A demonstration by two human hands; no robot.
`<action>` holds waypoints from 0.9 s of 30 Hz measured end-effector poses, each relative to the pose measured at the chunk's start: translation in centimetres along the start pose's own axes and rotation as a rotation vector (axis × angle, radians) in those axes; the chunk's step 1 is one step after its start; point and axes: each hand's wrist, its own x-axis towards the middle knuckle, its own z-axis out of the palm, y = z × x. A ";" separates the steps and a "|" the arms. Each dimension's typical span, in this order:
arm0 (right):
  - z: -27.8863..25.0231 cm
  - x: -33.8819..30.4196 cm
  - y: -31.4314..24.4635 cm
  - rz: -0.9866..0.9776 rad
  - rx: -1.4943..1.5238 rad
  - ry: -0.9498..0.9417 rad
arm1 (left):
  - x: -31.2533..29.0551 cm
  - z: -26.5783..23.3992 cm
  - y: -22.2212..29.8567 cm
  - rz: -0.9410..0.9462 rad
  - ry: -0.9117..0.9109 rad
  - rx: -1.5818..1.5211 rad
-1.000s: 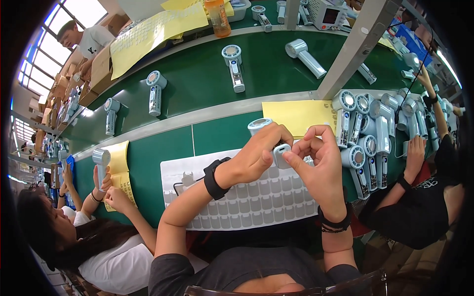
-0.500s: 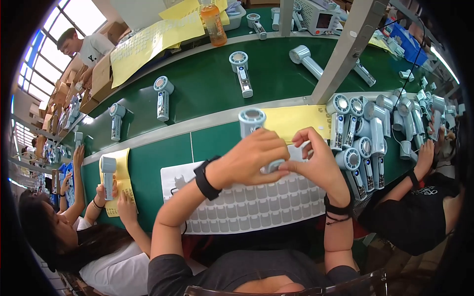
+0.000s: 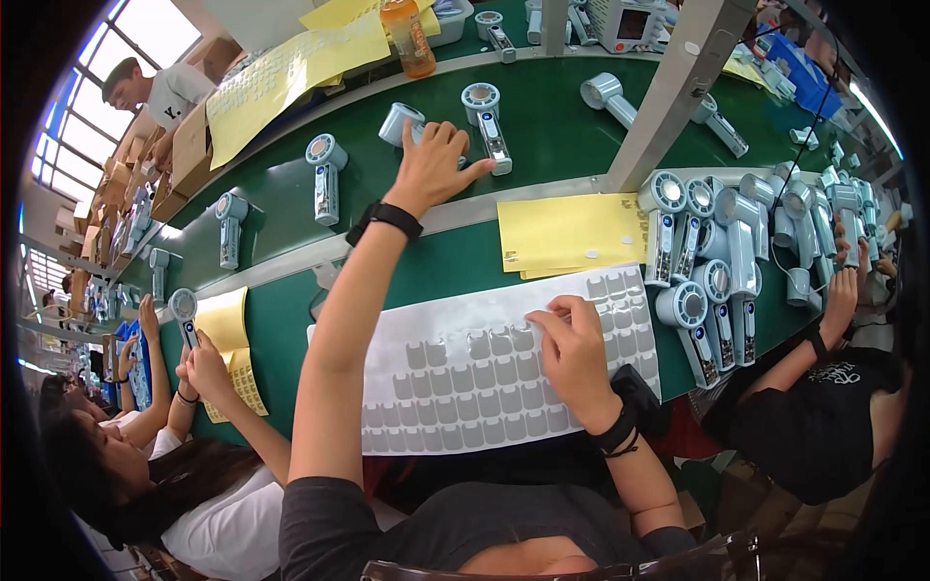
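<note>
Pale-blue handheld fan [image 3: 398,124] on the far green strip of the table [image 3: 542,126], beneath the left hand [image 3: 433,172]: fingers spread, probably for light control rather than a tight grip; contact with the handle hidden. Right hand [image 3: 573,353] at the sticker sheet [image 3: 387,339], thumb and forefinger nearly together, perhaps for precision; impossible to tell what, if anything, between them. Sheet laid flat, presumably for easy reach.

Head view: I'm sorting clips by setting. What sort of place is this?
Probably a factory assembly line: matching pale-blue handheld devices spaced along a green surface, a sheet of grey patches, and a co-worker in white alongside.
</note>
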 end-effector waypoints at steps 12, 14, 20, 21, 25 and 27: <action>-0.3 -0.8 -1.4 -0.021 -0.061 0.020 | 1.9 2.1 8.3 -0.289 0.169 0.133; -0.4 -0.9 -1.9 0.005 -0.049 0.001 | 1.5 0.8 7.8 -0.292 0.288 -0.056; 0.1 -0.9 -1.4 0.060 0.017 -0.036 | -1.4 -3.0 8.6 -0.086 0.601 -0.576; -0.3 -0.9 -1.6 0.172 0.149 -0.066 | -2.4 -3.1 9.0 -0.057 0.601 -0.675; -2.5 -0.2 -2.2 0.446 0.590 -0.118 | -6.3 -3.5 11.2 -0.016 0.539 -1.006; -3.7 0.8 -2.1 0.543 0.944 -0.102 | -7.8 -3.8 12.2 -0.061 0.411 -1.271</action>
